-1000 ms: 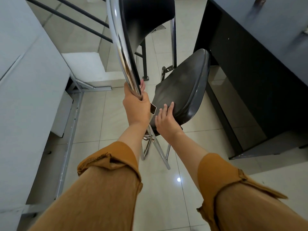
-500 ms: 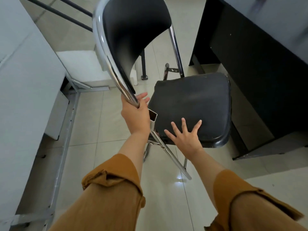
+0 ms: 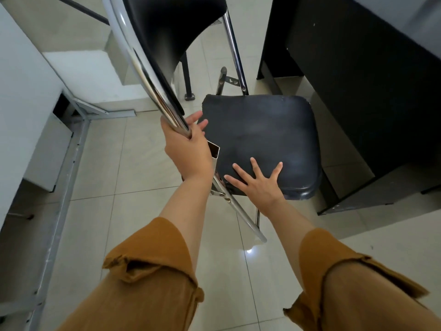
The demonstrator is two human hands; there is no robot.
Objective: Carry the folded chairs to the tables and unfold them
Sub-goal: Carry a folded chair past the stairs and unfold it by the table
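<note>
A folding chair stands on the tiled floor in front of me, with a black padded seat (image 3: pixel 260 137) lying flat and a black backrest (image 3: pixel 171 27) in a chrome tube frame (image 3: pixel 148 75). My left hand (image 3: pixel 188 149) is closed around the left chrome tube just below the backrest. My right hand (image 3: pixel 257 185) lies flat on the near edge of the seat, fingers spread. A black table (image 3: pixel 358 80) stands directly right of the chair.
A white table (image 3: pixel 26 96) with a grey metal leg frame (image 3: pixel 69 168) runs along the left. A white step or plinth (image 3: pixel 88 75) sits behind the chair. A black post foot (image 3: pixel 189 96) stands beyond the seat. Open tile floor lies near me.
The seat has swung down from tilted to flat. My right hand went from gripping the seat's edge to pressing flat on top. My left hand has kept its hold on the frame.
</note>
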